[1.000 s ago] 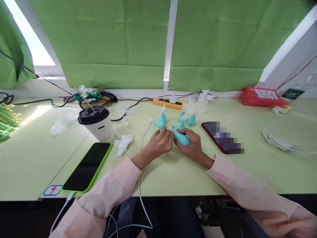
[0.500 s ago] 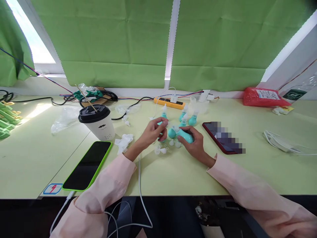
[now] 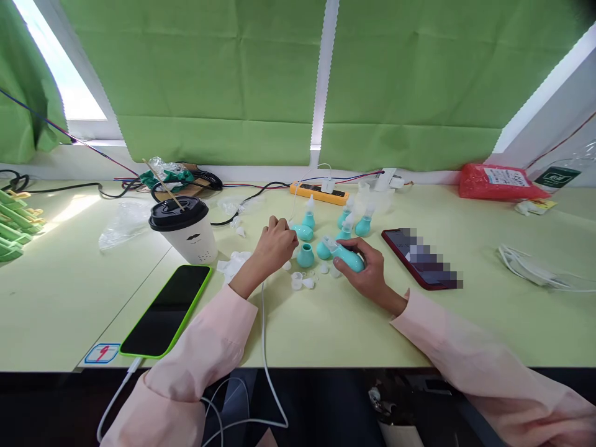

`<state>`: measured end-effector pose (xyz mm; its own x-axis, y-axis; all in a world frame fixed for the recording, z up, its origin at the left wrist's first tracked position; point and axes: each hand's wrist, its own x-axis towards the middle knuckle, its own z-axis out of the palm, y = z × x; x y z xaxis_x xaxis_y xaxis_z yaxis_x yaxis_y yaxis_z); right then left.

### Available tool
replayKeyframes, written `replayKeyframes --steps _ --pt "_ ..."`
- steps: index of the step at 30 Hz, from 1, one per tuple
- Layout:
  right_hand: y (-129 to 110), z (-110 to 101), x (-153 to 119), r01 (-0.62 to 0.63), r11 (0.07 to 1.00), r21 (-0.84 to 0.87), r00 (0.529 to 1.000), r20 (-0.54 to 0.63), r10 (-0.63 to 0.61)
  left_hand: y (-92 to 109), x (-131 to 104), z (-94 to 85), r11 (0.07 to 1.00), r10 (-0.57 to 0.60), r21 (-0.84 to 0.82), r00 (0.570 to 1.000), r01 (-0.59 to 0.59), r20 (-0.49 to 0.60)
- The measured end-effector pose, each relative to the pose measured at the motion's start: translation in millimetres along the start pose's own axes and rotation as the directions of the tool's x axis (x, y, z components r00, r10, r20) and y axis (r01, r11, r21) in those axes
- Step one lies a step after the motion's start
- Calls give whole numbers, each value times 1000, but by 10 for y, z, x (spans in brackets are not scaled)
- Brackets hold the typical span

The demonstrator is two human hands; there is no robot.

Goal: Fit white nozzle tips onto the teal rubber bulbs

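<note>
My right hand [image 3: 367, 264] is wrapped round a teal squeeze bulb [image 3: 350, 257], tilted, with a clear plastic piece [image 3: 330, 242] at its left end. Knuckles up and fingers curled downward, my left hand [image 3: 275, 245] is low over the table; its fingertips are hidden. Beside it lies another teal bulb [image 3: 303, 232] on its side, and an open-topped bulb [image 3: 305, 256] stands nearer me. Several teal bulbs with pale pointed nozzles, such as this one [image 3: 364, 223], stand behind. A small clear cup [image 3: 297, 281] and white cone [image 3: 308, 283] lie in front.
On the left are a lidded paper cup [image 3: 186, 234] with a stick and a green-cased phone [image 3: 166, 311] on a cable. A red-cased phone [image 3: 414, 261] lies to the right. Behind sit an orange power strip [image 3: 316, 193] and a red package [image 3: 496, 182].
My left hand has moved left and turned knuckles up, uncovering the open-topped bulb and the one lying on its side. My right hand stays almost in place with its bulb.
</note>
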<state>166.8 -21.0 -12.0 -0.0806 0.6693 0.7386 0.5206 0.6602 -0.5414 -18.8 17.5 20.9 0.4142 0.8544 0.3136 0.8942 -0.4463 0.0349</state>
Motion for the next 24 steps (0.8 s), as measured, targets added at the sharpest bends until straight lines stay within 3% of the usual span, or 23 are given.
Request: replayKeyframes --steps 3,6,9,12,16,20,24 --pt "5 -1 -12 3 1000 -11 1000 26 -3 -1 7 7 999 -16 -30 1000 16 -8" --pt "-18 -12 -16 31 1000 3 996 87 -31 42 -11 -30 989 -50 -148 982 23 -182" --pt "-70 -24 -26 109 993 49 983 145 -115 147 -68 -123 948 -55 -315 946 -51 -319" --pt "-129 -15 -53 179 980 84 972 138 -190 256 -134 -196 893 29 -426 964 -143 -264" --pt "-175 20 -74 164 984 76 978 116 -172 351 -182 -159 876 135 -440 976 -198 -170" --pt "-170 41 -57 141 989 38 978 151 -146 425 -201 -44 867 123 -461 978 -189 -169" --pt "-163 47 -56 138 989 48 967 211 -145 467 -215 -15 782 85 -603 985 -158 -147"
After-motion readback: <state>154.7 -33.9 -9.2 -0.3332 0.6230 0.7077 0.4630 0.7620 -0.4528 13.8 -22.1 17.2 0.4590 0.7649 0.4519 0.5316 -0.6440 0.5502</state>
